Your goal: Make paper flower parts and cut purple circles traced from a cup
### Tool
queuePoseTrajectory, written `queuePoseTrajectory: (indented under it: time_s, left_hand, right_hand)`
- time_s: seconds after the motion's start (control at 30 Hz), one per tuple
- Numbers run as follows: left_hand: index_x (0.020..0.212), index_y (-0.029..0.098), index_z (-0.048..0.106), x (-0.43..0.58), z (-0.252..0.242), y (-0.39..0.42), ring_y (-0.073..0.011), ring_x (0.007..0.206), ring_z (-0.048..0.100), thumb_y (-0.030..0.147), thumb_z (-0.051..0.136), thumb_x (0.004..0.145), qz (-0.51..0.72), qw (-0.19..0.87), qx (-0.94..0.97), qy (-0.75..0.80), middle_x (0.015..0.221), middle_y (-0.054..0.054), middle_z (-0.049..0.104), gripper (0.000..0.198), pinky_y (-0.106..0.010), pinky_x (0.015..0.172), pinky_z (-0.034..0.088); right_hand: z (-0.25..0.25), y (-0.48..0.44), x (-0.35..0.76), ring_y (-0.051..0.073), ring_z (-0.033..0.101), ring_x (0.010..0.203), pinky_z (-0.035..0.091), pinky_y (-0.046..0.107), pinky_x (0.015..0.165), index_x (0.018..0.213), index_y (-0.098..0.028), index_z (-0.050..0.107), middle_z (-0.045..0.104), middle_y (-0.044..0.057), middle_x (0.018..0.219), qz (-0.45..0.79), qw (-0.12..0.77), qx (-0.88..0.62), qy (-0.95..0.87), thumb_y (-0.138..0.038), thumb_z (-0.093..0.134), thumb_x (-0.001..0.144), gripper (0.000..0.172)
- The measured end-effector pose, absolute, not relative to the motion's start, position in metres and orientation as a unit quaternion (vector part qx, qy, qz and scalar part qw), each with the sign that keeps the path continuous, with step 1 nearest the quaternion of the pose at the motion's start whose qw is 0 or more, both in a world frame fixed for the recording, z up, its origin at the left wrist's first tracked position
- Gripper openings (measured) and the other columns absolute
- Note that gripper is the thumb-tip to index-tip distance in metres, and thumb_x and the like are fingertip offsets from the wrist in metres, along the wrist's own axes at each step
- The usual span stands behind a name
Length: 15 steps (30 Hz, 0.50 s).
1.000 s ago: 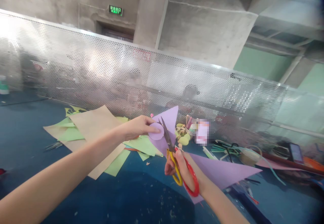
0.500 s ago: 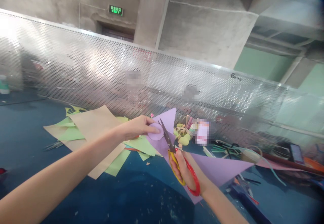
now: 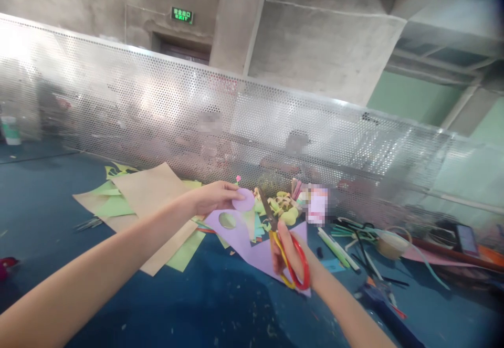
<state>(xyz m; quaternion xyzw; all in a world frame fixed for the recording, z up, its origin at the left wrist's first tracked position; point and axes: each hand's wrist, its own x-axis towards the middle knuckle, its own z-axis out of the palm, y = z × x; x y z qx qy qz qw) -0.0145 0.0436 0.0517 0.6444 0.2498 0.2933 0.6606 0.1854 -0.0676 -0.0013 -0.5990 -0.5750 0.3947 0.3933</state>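
Note:
Between the thumb and fingers of my left hand (image 3: 218,197) is a small round purple paper disc (image 3: 244,200). My right hand (image 3: 289,256) grips a pair of scissors (image 3: 271,214) by its red and yellow handles, the dark blades pointing up and away, just right of the disc. Below both hands is the larger purple paper sheet (image 3: 260,260), with a round hole near its left end. Part of the sheet is hidden behind my right hand and the scissors.
Tan paper sheets (image 3: 151,188) and green sheets (image 3: 187,251) overlap on the blue table (image 3: 197,306) at left. Green paper scraps (image 3: 289,215) lie beyond the scissors. Pens (image 3: 338,248), a basket (image 3: 389,243) and a glue gun (image 3: 386,311) lie to the right. A perforated metal screen (image 3: 165,101) runs behind.
The purple disc has come apart from the large sheet and stays in my left hand. The sheet has dropped lower, showing its round hole. My right hand still holds the scissors.

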Motion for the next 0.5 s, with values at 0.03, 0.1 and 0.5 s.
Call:
queuePoseTrajectory:
  time_s: [0.03,0.1,0.5]
  left_hand:
    - [0.086,0.01,0.07,-0.014,0.049,0.046,-0.0135,0.081,0.064,0.019,0.067,0.07,0.297,0.667,0.633,0.257,0.087,-0.007,0.07,0.019,-0.023,0.078,0.049]
    - [0.089,0.009,0.068,-0.014,0.045,0.051,-0.0124,0.079,0.063,0.015,0.066,0.069,0.295,0.669,0.625,0.273,0.088,-0.008,0.069,0.021,-0.022,0.076,0.049]
    - [0.105,0.022,0.065,-0.068,0.053,0.075,-0.014,0.069,0.061,0.019,0.063,0.068,0.019,0.402,0.867,0.293,0.085,-0.003,0.066,0.038,-0.021,0.06,0.048]
  right_hand:
    - [0.0,-0.065,0.189,0.014,0.05,0.04,0.043,0.027,0.045,0.053,-0.022,0.037,0.048,-0.001,0.043,0.398,0.372,-0.621,-0.564,-0.07,0.021,0.08,0.057]
    - [0.002,-0.062,0.197,0.016,0.055,0.046,0.046,0.03,0.053,0.052,-0.021,0.04,0.053,0.002,0.048,0.373,0.323,-0.661,-0.566,-0.068,0.025,0.08,0.057]
    - [0.023,-0.071,0.258,0.021,0.056,0.052,0.04,0.032,0.057,0.05,-0.02,0.054,0.061,0.007,0.055,0.107,0.027,-0.771,-0.627,-0.04,0.046,0.079,0.037]
